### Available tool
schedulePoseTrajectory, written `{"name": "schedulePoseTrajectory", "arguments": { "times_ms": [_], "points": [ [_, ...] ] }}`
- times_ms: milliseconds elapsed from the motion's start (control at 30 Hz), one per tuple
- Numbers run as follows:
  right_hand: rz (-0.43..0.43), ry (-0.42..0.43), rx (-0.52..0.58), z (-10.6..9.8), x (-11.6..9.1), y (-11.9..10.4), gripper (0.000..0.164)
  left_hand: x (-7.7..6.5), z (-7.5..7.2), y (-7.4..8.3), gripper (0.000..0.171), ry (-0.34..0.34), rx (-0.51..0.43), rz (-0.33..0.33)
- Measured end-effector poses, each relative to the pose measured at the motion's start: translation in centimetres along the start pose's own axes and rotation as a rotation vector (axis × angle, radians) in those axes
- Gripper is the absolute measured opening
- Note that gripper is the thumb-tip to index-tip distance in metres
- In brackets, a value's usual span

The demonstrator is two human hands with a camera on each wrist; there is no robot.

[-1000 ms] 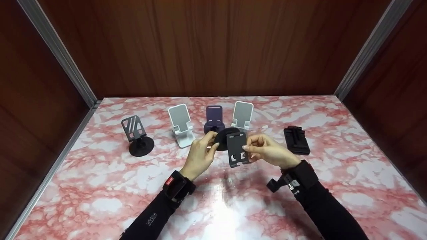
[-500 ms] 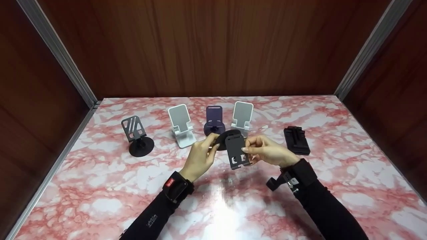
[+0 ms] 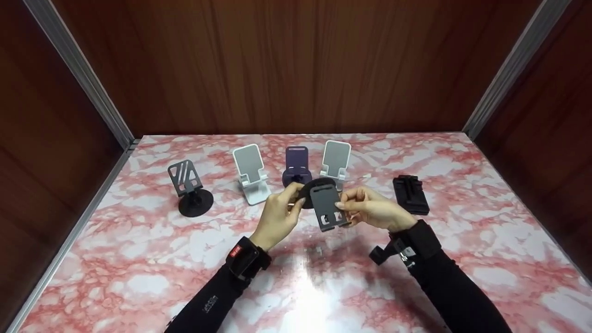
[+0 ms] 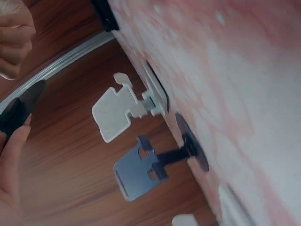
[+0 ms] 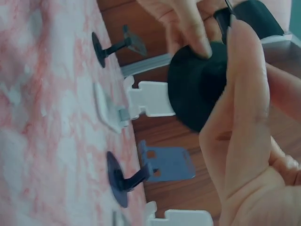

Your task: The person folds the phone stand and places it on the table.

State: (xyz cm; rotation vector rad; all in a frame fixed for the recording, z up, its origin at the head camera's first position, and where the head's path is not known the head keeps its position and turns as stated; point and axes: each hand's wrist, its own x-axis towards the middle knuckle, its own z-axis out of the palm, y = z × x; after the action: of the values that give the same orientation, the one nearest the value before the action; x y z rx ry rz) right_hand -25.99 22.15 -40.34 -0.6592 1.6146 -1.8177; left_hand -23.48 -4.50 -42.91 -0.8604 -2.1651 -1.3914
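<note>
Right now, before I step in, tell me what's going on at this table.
Someone's left hand grips the round base of a dark phone stand, held up off the table, while the right hand pinches the edge of its plate. Beyond the hands, a purple stand sits between two white stands; a slotted stand is off to the left and a folded black stand to the right.

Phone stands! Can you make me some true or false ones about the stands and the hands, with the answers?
1. The left hand holds a round black base. True.
2. The right hand holds nothing. False: it holds a dark plate.
3. The purple stand is between two white stands. True.
4. The flat black thing is left of the white stands. False: it is right of them.
5. Both sleeves are black. True.
</note>
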Motion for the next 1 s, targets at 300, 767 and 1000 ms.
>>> {"name": "schedulePoseTrajectory", "arguments": {
  "times_ms": [300,767,1000],
  "points": [
    [-0.052,0.207,-0.077,1.8,-0.5,-1.3,0.018,0.8,-0.3,0.4,0.018,-0.004,-0.235,-0.169],
    [0.0,0.29,-0.102,1.8,-0.4,-0.9,0.044,1.0,0.1,0.2,0.019,-0.01,-0.333,-0.286],
    [-0.032,0.26,0.147,1.3,0.1,0.1,0.031,0.8,0.5,-0.3,0.028,-0.065,-0.409,-0.41]
  ]
}}
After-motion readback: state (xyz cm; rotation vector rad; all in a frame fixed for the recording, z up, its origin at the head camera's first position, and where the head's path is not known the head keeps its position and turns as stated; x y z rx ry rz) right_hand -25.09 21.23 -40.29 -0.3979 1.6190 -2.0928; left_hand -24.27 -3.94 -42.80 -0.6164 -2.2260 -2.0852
